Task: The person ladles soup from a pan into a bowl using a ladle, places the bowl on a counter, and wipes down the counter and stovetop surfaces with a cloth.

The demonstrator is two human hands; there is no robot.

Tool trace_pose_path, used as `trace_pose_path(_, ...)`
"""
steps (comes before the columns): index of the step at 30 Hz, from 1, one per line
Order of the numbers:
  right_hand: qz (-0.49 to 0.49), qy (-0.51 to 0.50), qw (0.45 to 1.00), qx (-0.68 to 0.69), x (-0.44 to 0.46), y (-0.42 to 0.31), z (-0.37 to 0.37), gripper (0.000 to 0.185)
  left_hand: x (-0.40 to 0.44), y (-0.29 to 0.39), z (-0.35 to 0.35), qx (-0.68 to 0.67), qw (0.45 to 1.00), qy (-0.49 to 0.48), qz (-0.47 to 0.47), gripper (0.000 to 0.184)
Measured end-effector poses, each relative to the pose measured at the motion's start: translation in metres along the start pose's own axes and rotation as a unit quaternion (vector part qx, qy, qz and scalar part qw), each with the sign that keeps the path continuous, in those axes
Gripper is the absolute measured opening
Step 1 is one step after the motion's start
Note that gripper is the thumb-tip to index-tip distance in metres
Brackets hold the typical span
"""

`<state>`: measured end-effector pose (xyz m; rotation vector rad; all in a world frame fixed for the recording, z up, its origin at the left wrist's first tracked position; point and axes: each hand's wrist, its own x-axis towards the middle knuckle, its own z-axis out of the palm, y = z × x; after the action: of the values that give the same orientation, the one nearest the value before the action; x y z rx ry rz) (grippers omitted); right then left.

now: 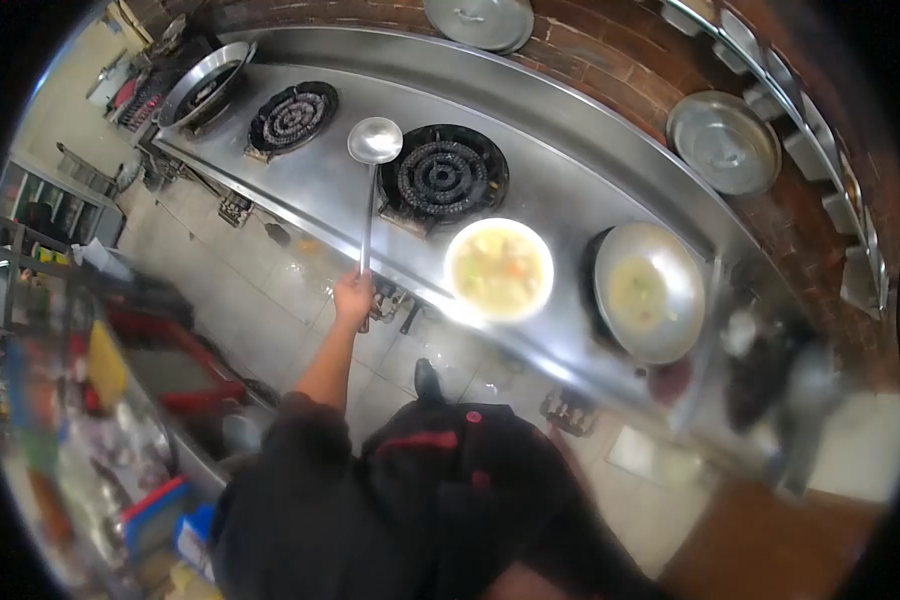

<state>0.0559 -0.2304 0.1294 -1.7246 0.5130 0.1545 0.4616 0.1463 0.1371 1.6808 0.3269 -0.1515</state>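
My left hand (pixel 353 296) is wrapped round the handle of a long metal ladle (pixel 375 141). The ladle's round bowl hangs over the steel stove top, between two black burners. Right of the ladle, a white bowl (pixel 499 270) of soup with pale, green and orange pieces stands near the front edge of the stove. Farther right, a metal wok (pixel 649 292) with some yellowish liquid in it sits on a burner. My right hand does not show; only a blurred bit of skin appears at the bottom edge.
The steel stove (pixel 545 165) carries a middle burner (pixel 444 174), a left burner (pixel 293 117) and a dark-filled pan (pixel 206 88) at far left. Metal lids (pixel 723 143) lean on the brick wall. Blurred utensils lie at right. A red-framed item (pixel 175 365) stands at lower left.
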Motion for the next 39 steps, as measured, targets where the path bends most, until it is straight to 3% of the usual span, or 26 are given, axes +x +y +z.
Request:
trace_pose_path(5, 0.150, -0.093, 0.982, 0.063, 0.007, -0.079, 0.056, 0.055, 0.045, -0.031, 0.002, 0.004, 1.000, 0.025, 0.018, 0.030)
trace_pose_path(7, 0.193, -0.142, 0.966, 0.098, 0.012, -0.125, 0.051, 0.055, 0.039, -0.011, 0.000, 0.058, 0.997, 0.010, -0.041, 0.029)
trace_pose_path(9, 0.245, -0.209, 0.933, 0.158, 0.019, -0.175, 0.045, 0.055, 0.044, -0.022, -0.006, 0.288, 0.948, 0.055, 0.123, 0.034)
trace_pose_path(11, 0.298, -0.252, 0.894, 0.219, 0.036, -0.214, 0.040, 0.055, 0.021, 0.012, -0.018, 0.290, 0.957, 0.011, 0.020, 0.042)
trace_pose_path(12, 0.310, -0.253, 0.885, 0.238, 0.049, -0.225, 0.037, 0.055, 0.019, 0.008, -0.025, 0.286, 0.957, 0.038, 0.014, 0.042)
trace_pose_path(13, 0.302, -0.238, 0.890, 0.243, 0.066, -0.226, 0.032, 0.055, 0.018, 0.001, -0.032, 0.282, 0.957, 0.067, 0.012, 0.045)
trace_pose_path(15, 0.190, -0.151, 0.958, 0.153, 0.109, -0.201, 0.027, 0.049, 0.003, -0.008, -0.054, 0.275, 0.955, 0.112, 0.007, 0.047)
trace_pose_path(16, 0.145, -0.069, 0.987, -0.008, 0.122, -0.220, 0.036, 0.041, -0.006, -0.011, -0.066, 0.283, 0.952, 0.113, -0.018, 0.049)
trace_pose_path(17, 0.137, -0.083, 0.987, -0.014, 0.138, -0.205, 0.037, 0.041, -0.018, -0.016, -0.078, 0.290, 0.949, 0.113, -0.043, 0.051)
trace_pose_path(20, 0.246, -0.053, 0.932, 0.261, 0.195, -0.143, 0.039, 0.040, -0.057, -0.055, -0.115, 0.328, 0.928, 0.121, -0.127, 0.051)
trace_pose_path(21, 0.242, -0.069, 0.934, 0.253, 0.206, -0.144, 0.044, 0.040, -0.072, -0.065, -0.129, 0.343, 0.920, 0.122, -0.145, 0.052)
trace_pose_path(23, 0.247, -0.080, 0.882, 0.392, 0.217, -0.143, 0.052, 0.039, -0.112, -0.077, -0.146, 0.339, 0.909, 0.130, -0.203, 0.052)
trace_pose_path(25, 0.102, -0.117, 0.951, 0.268, 0.224, -0.131, 0.050, 0.035, -0.152, -0.100, -0.157, 0.337, 0.901, 0.152, -0.228, 0.052)
trace_pose_path(27, 0.219, -0.070, 0.907, 0.353, 0.235, -0.129, 0.047, 0.032, -0.193, -0.114, -0.163, 0.336, 0.890, 0.175, -0.254, 0.051)
trace_pose_path(28, 0.220, -0.084, 0.907, 0.349, 0.235, -0.127, 0.047, 0.032, -0.216, -0.116, -0.164, 0.331, 0.884, 0.170, -0.284, 0.051)
trace_pose_path(31, 0.131, -0.110, 0.946, 0.275, 0.245, -0.113, 0.045, 0.029, -0.280, -0.140, -0.155, 0.332, 0.870, 0.182, -0.315, 0.049)
trace_pose_path(32, 0.015, -0.114, 0.977, 0.181, 0.257, -0.097, 0.046, 0.029, -0.298, -0.148, -0.147, 0.346, 0.865, 0.185, -0.313, 0.048)
trace_pose_path(34, -0.098, -0.124, 0.984, 0.086, 0.263, -0.091, 0.043, 0.028, -0.337, -0.145, -0.130, 0.345, 0.854, 0.192, -0.339, 0.046)
trace_pose_path(35, 0.041, -0.096, 0.972, 0.209, 0.273, -0.096, 0.043, 0.027, -0.354, -0.145, -0.120, 0.348, 0.846, 0.189, -0.356, 0.045)
trace_pose_path(36, 0.182, -0.056, 0.927, 0.324, 0.276, -0.106, 0.043, 0.026, -0.371, -0.148, -0.111, 0.351, 0.844, 0.185, -0.360, 0.045)
trace_pose_path(39, 0.166, -0.048, 0.929, 0.327, 0.268, -0.128, 0.039, 0.024, -0.427, -0.152, -0.086, 0.350, 0.856, 0.160, -0.346, 0.042)
